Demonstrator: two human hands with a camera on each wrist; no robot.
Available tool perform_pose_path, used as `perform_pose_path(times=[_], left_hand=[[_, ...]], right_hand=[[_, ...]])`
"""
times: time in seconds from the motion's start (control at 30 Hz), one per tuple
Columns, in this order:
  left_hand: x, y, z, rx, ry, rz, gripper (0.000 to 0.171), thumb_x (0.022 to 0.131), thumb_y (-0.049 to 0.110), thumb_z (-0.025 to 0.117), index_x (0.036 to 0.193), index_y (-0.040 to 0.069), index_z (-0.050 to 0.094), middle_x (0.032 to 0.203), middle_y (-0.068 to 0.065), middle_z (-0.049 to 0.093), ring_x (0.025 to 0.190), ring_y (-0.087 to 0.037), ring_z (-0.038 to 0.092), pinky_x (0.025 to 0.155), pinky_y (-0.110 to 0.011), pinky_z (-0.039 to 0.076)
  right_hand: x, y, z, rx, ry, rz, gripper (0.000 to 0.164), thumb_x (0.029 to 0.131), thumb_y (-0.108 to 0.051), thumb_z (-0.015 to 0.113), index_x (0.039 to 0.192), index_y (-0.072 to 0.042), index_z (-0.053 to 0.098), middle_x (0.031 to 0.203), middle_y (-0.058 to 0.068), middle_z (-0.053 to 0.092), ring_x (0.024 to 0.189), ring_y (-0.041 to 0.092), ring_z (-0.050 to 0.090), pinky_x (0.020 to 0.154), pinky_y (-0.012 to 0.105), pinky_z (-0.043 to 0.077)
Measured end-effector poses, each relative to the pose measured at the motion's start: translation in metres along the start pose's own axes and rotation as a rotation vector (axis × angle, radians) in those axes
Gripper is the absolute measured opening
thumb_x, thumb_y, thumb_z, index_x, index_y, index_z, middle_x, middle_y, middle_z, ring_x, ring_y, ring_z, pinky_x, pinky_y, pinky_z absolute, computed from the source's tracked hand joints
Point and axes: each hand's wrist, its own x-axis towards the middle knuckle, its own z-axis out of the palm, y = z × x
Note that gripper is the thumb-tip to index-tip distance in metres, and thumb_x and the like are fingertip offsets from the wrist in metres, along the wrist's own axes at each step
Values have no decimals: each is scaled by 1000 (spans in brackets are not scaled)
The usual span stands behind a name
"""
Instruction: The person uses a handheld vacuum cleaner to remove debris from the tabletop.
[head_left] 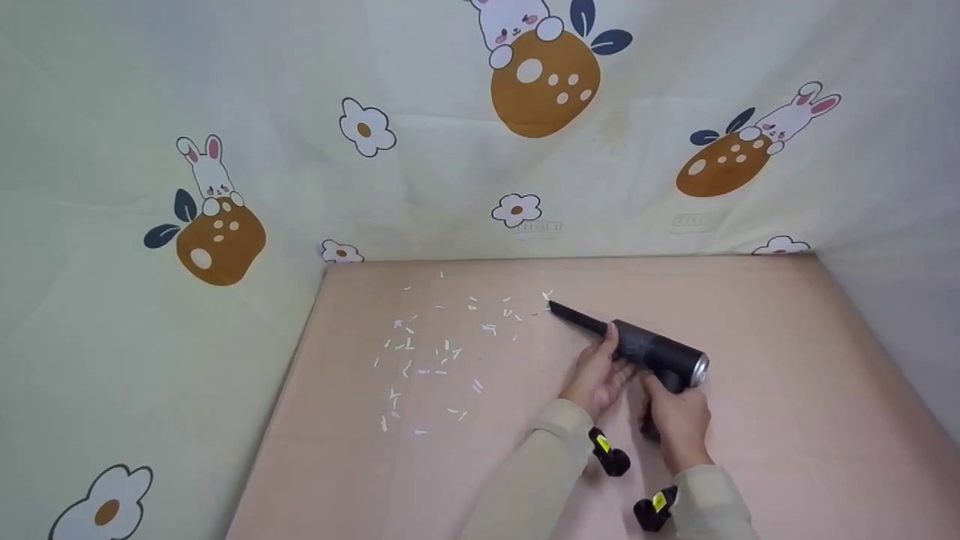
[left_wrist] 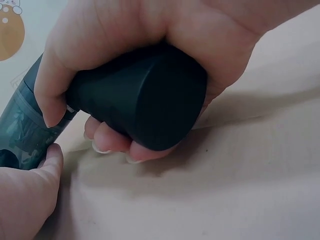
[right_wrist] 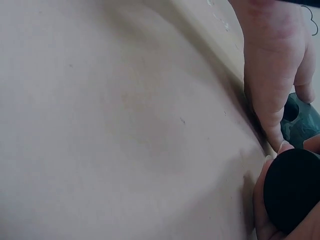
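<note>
A black handheld vacuum (head_left: 660, 352) with a long narrow nozzle (head_left: 579, 318) is held over the table, its tip close to a few white paper scraps (head_left: 547, 295). My right hand (head_left: 681, 420) grips its handle (left_wrist: 170, 100), fingers wrapped round it. Farther forward, my left hand (head_left: 598, 379) holds the barrel from the near side, with the thumb up along it and the fingers underneath. Through the see-through dust cup (left_wrist: 35, 125), pale shreds show inside. More paper scraps (head_left: 409, 343) lie scattered to the left of the nozzle.
The pinkish-beige tabletop (head_left: 337, 480) meets a cloth wall (head_left: 435, 180) printed with rabbits and flowers at the back. Another such wall (head_left: 90, 315) rises along the left edge, and a plain pale one (head_left: 892, 247) on the right. Both wrists carry small black camera mounts (head_left: 611, 454).
</note>
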Motion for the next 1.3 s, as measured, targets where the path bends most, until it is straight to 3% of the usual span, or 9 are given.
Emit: perform_pose_path(times=[0.33, 0.43, 0.57, 0.63, 0.83, 1.3], left_hand=[[5, 2, 1, 10, -11, -12, 50, 101, 36, 61, 134, -2, 58, 125, -21, 69, 124, -35, 63, 107, -45, 53], [8, 3, 2, 10, -16, 0, 53, 101, 35, 60, 138, -3, 55, 129, -22, 66, 126, -36, 61, 108, -48, 51], [10, 6, 6, 20, -7, 12, 52, 101, 35, 61, 135, -3, 57, 126, -21, 68, 122, -34, 64, 106, -47, 53], [11, 8, 6, 32, 0, 10, 50, 100, 37, 61, 132, -2, 60, 123, -20, 70, 119, -32, 66, 104, -45, 54], [13, 9, 1, 64, 23, -5, 53, 99, 39, 62, 135, 0, 59, 122, -18, 70, 117, -31, 67, 102, -43, 56], [16, 12, 2, 103, -23, 5, 61, 102, 40, 58, 142, -5, 49, 131, -24, 65, 127, -37, 61, 108, -46, 51]], right_hand=[[4, -1, 6, 33, 28, 13, 39, 88, -37, 73, 95, -2, 59, 57, 1, 61, 51, 17, 60, 50, 29, 53], [4, -2, 8, 16, 44, 5, 45, 89, -39, 73, 104, 1, 57, 74, 6, 65, 62, 19, 63, 56, 27, 53], [5, -6, 11, -19, 54, -2, 60, 90, -42, 71, 121, 6, 53, 109, 16, 60, 92, 24, 60, 69, 22, 50], [4, -7, 12, -18, 52, -5, 62, 90, -42, 71, 123, 6, 52, 114, 18, 58, 98, 26, 58, 72, 21, 49], [5, -4, 17, -14, 64, -9, 56, 89, -42, 72, 117, 4, 55, 103, 15, 61, 86, 23, 61, 68, 23, 51], [9, -6, 19, 4, 55, -6, 51, 89, -42, 72, 110, 1, 55, 89, 8, 61, 72, 17, 62, 62, 24, 52]])
